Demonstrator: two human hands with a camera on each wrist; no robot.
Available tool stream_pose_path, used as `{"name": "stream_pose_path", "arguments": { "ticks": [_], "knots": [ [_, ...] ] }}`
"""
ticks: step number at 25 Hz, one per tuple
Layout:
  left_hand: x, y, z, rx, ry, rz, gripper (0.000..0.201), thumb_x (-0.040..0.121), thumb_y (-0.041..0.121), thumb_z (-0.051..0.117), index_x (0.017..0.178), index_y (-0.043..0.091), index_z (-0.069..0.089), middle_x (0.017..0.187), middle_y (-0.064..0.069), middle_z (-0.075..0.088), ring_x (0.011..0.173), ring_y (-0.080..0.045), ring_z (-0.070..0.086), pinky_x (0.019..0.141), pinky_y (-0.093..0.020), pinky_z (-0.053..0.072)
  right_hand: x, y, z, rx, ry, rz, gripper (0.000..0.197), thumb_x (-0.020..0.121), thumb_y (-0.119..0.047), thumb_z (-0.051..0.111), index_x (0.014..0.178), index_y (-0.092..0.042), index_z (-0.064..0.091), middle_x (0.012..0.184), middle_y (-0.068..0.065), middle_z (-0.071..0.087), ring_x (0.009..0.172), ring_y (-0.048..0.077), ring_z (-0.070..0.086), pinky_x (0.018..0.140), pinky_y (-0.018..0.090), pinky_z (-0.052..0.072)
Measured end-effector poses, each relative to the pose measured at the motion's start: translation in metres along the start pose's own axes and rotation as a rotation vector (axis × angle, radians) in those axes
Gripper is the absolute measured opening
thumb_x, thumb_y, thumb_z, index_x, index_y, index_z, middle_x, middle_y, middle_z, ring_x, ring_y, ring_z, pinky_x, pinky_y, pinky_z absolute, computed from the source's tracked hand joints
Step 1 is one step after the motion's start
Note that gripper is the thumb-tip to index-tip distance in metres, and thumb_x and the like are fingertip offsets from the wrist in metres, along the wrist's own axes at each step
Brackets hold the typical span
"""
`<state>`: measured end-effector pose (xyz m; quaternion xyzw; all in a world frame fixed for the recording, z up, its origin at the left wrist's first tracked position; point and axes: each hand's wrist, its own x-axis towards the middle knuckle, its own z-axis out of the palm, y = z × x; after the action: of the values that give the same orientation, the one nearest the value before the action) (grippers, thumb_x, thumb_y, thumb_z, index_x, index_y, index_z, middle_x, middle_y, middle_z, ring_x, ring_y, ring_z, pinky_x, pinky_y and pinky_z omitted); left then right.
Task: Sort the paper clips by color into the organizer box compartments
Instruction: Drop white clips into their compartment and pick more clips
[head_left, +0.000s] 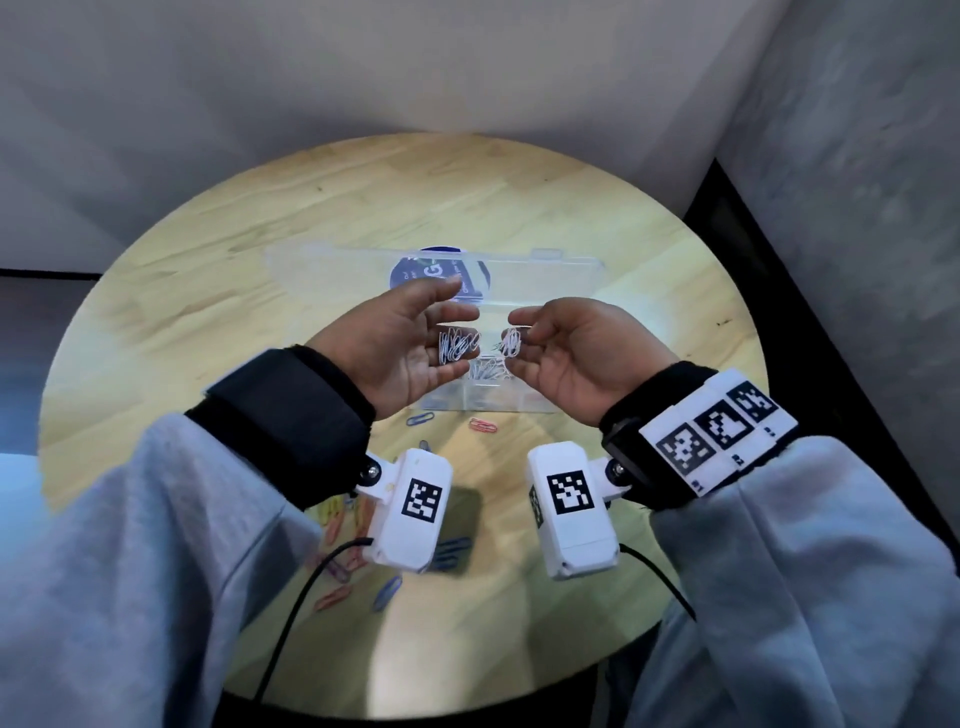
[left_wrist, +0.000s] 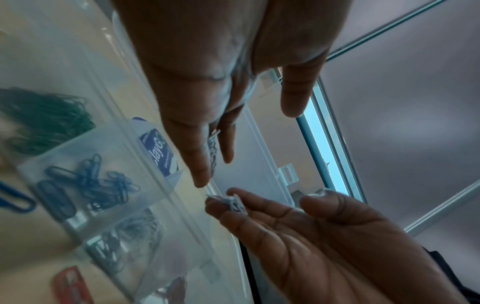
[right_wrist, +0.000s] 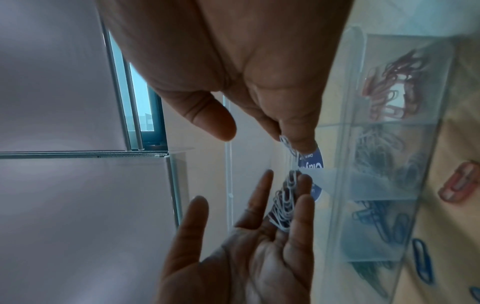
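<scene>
Both hands hover palm-up over the clear organizer box (head_left: 519, 406). My left hand (head_left: 462, 325) has straight fingers, and a bunch of white paper clips (head_left: 457, 345) lies on them. My right hand (head_left: 514, 343) faces it a little apart, fingers curled round a few white paper clips (head_left: 511, 340), thumb held off them. In the right wrist view a white clip (right_wrist: 285, 142) hangs at my right fingertips above the left hand's bunch (right_wrist: 284, 203). The compartments hold red clips (right_wrist: 394, 88), white clips (right_wrist: 381, 152), blue clips (right_wrist: 381, 222) and green clips (left_wrist: 46, 119).
The box's clear lid (head_left: 337, 270) lies open toward the wall, a round blue sticker (head_left: 436, 275) showing through it. Loose clips lie on the round wooden table (head_left: 208, 291) near me: a red one (head_left: 483, 426), a blue one (head_left: 420, 418) and several under my left wrist (head_left: 337, 519).
</scene>
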<state>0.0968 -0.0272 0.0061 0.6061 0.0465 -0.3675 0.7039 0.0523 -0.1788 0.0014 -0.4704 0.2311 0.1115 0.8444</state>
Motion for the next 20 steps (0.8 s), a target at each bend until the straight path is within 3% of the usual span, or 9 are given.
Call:
{"name": "stream_pose_path", "arguments": {
  "ticks": [2,4,5,7,9,11,13,16,20],
  "knots": [
    [0.005,0.002,0.005,0.022,0.006,-0.004,0.033,0.093,0.040,0.042,0.098,0.011,0.057,0.094,-0.008,0.054,0.090,-0.016,0.055,0.084,-0.025,0.045,0.002,0.002,-0.002,-0.031,-0.001,0.008,0.030,0.063,0.000,0.047,0.093,0.000,0.050,0.082,0.020,0.048,0.076,0.028,0.050,0.073,0.025,0.045],
    [0.008,0.001,0.009,0.022,0.019,-0.004,0.032,0.093,0.039,0.044,0.096,0.011,0.057,0.091,-0.007,0.054,0.085,-0.015,0.055,0.079,-0.024,0.046,0.002,0.004,-0.001,-0.095,0.015,-0.001,0.043,0.073,0.002,0.049,0.116,0.010,0.052,0.120,0.042,0.050,0.115,0.048,0.050,0.100,0.032,0.044],
    [0.009,0.001,0.010,0.016,0.021,-0.001,0.031,0.093,0.039,0.045,0.096,0.010,0.057,0.089,-0.007,0.053,0.082,-0.014,0.055,0.077,-0.023,0.045,0.000,0.004,0.000,-0.149,0.021,-0.021,0.041,0.079,0.001,0.047,0.119,0.008,0.053,0.129,0.040,0.046,0.123,0.047,0.046,0.105,0.035,0.040],
    [0.009,0.000,0.010,0.010,0.030,0.014,0.028,0.092,0.037,0.048,0.095,0.011,0.057,0.087,-0.005,0.053,0.080,-0.013,0.054,0.075,-0.022,0.045,-0.003,0.001,0.000,-0.388,0.019,-0.111,0.021,0.081,-0.004,0.051,0.098,-0.005,0.062,0.100,0.022,0.063,0.095,0.030,0.062,0.087,0.028,0.048],
    [0.007,-0.001,0.008,0.016,0.050,0.046,0.022,0.088,0.033,0.056,0.093,0.011,0.058,0.087,-0.004,0.052,0.077,-0.012,0.052,0.072,-0.020,0.045,-0.012,-0.005,-0.005,-0.816,0.032,-0.223,0.010,0.085,-0.008,0.052,0.081,-0.012,0.060,0.072,0.001,0.057,0.068,0.014,0.055,0.065,0.023,0.046],
    [0.003,-0.001,0.007,0.030,0.074,0.084,0.018,0.078,0.024,0.064,0.091,0.013,0.058,0.083,-0.002,0.051,0.074,-0.010,0.050,0.071,-0.018,0.043,-0.018,-0.003,-0.009,-1.253,-0.024,-0.242,0.011,0.085,-0.014,0.055,0.083,-0.011,0.065,0.066,-0.003,0.057,0.058,0.010,0.052,0.056,0.020,0.044],
    [0.001,-0.001,0.008,0.065,0.083,0.119,0.007,0.083,0.013,0.060,0.090,0.015,0.059,0.083,0.000,0.051,0.077,-0.009,0.049,0.072,-0.017,0.041,-0.020,0.009,-0.008,-1.616,-0.125,-0.193,0.020,0.085,-0.021,0.058,0.101,-0.018,0.069,0.083,-0.001,0.066,0.068,0.011,0.057,0.065,0.020,0.045],
    [0.002,0.000,0.013,0.093,0.066,0.152,0.020,0.091,0.001,0.047,0.091,0.017,0.059,0.086,0.001,0.053,0.083,-0.008,0.051,0.077,-0.017,0.042,-0.013,0.037,-0.007,-1.923,-0.180,-0.141,0.050,0.087,-0.020,0.053,0.135,-0.031,0.048,0.133,-0.001,0.056,0.118,0.019,0.054,0.095,0.025,0.041],
    [0.008,-0.004,0.021,0.061,0.045,0.146,0.026,0.091,-0.003,0.042,0.097,0.017,0.058,0.086,-0.001,0.051,0.084,-0.007,0.051,0.079,-0.017,0.041,-0.003,0.054,-0.011,-1.907,-0.107,-0.137,0.054,0.088,-0.009,0.045,0.136,-0.033,0.047,0.141,-0.002,0.050,0.127,0.019,0.049,0.103,0.028,0.040]
  ]
}}
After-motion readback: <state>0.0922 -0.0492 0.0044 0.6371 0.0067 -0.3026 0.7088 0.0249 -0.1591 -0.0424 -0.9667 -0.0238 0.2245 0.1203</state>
